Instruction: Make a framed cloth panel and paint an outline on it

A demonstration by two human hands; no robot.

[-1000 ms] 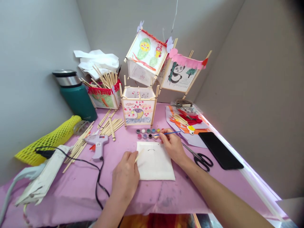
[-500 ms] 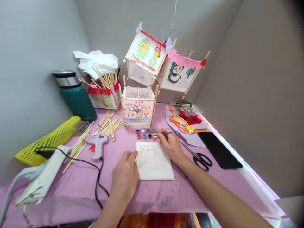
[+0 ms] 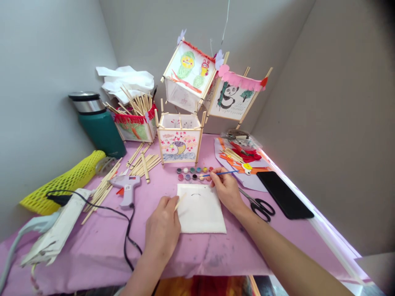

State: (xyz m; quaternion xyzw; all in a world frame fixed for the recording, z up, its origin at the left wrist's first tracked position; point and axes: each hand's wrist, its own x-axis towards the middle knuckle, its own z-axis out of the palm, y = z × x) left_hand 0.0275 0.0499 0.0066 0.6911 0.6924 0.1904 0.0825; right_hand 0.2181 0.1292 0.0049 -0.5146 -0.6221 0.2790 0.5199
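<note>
My right hand [image 3: 227, 191] pinches a thin blue paintbrush [image 3: 228, 172], its tip over the front row of small paint pots [image 3: 187, 177], by a pale one. Below the pots lies a white fabric-like panel [image 3: 202, 216] with a short dark curved line near its top and a small dark dot at its upper right. At the panel's left edge, my left hand [image 3: 163, 224] is closed on a thin wooden stick [image 3: 180, 202] that pokes out over the white surface.
A painted lantern frame [image 3: 180, 144] stands behind the pots. Scissors [image 3: 261, 207] and a black phone [image 3: 285, 195] lie to the right. Leftward are a glue gun [image 3: 128, 191] with its cord, loose sticks [image 3: 146, 164], a power strip [image 3: 58, 226] and a teal bottle [image 3: 101, 131].
My right hand has shifted slightly right with the paintbrush, whose tip has left the black pot for a spot by the pale one. My left hand stays in place.
</note>
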